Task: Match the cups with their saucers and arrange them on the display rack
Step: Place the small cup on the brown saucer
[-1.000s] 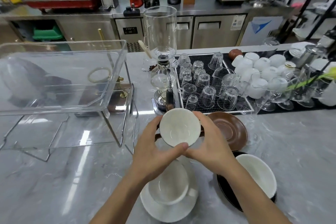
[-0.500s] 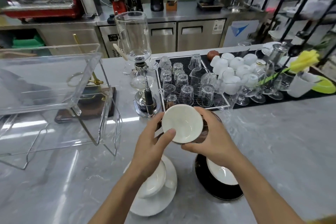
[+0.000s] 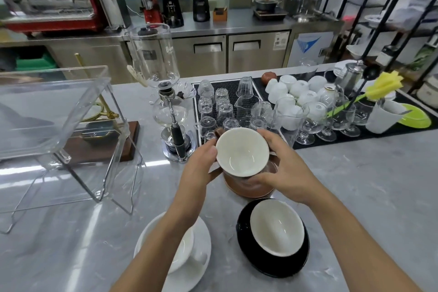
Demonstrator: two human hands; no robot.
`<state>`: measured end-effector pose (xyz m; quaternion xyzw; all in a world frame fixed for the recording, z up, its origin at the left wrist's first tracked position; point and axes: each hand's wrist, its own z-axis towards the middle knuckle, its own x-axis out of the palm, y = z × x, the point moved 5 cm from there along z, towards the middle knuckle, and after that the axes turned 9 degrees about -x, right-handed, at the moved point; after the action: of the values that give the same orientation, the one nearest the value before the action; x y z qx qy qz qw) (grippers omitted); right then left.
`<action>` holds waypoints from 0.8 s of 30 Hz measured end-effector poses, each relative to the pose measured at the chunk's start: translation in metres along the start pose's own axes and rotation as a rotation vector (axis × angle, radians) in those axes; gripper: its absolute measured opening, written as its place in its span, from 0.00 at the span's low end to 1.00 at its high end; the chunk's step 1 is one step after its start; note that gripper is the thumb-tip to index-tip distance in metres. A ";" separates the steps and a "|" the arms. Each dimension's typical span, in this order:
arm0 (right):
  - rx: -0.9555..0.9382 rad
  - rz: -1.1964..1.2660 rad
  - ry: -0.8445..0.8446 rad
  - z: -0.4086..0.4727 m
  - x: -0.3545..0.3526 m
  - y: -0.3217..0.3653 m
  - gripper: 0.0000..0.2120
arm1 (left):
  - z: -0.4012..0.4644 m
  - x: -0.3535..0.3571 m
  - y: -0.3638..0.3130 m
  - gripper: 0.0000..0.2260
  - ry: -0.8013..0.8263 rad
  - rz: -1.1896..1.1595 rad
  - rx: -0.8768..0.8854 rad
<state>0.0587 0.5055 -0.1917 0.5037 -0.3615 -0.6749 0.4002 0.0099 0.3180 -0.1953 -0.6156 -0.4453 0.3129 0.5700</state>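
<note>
Head cam, closest stuff: white cup on white saucer (image 3: 201, 253) bottom left, partly under my left forearm, so that pair looks matched already.
Next to it: black saucer (image 3: 246, 242) with a cup, white inside (image 3: 277, 230), sitting in it. Second pair done, I'd say, parked near me so they're out of the way.
Hands: left hand (image 3: 201, 163) and right hand (image 3: 286, 173) are both wrapped round the brown cup (image 3: 241, 152), one on each side, fingers closed on its wall. Two hands because I want it steady while I line it up.
Brown cup: white inside, brown handle poking out toward the glasses, tipped a bit toward me, right over the brown saucer (image 3: 248, 188). Can't tell if it's touching the saucer yet.
Display rack (image 3: 54, 111): clear shelf on wire legs, off to my left on the tabletop (image 3: 355, 197). None of these three sets is on it yet.
Further back: siphon brewer (image 3: 166, 92), black mat (image 3: 234, 97) of upside-down glasses, pile of white cups (image 3: 298, 95).
</note>
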 end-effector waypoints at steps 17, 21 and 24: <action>0.026 0.195 0.052 0.034 -0.034 -0.069 0.37 | 0.043 0.021 0.020 0.32 -0.089 -0.129 -0.160; 0.062 0.199 0.105 0.035 -0.033 -0.087 0.36 | 0.047 0.027 0.029 0.29 -0.074 -0.129 -0.215; 0.086 0.221 0.148 0.035 -0.033 -0.100 0.36 | 0.050 0.030 0.037 0.17 -0.074 -0.145 -0.258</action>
<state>0.0133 0.5804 -0.2592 0.5258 -0.4130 -0.5716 0.4756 -0.0154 0.3681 -0.2361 -0.6380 -0.5459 0.2335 0.4904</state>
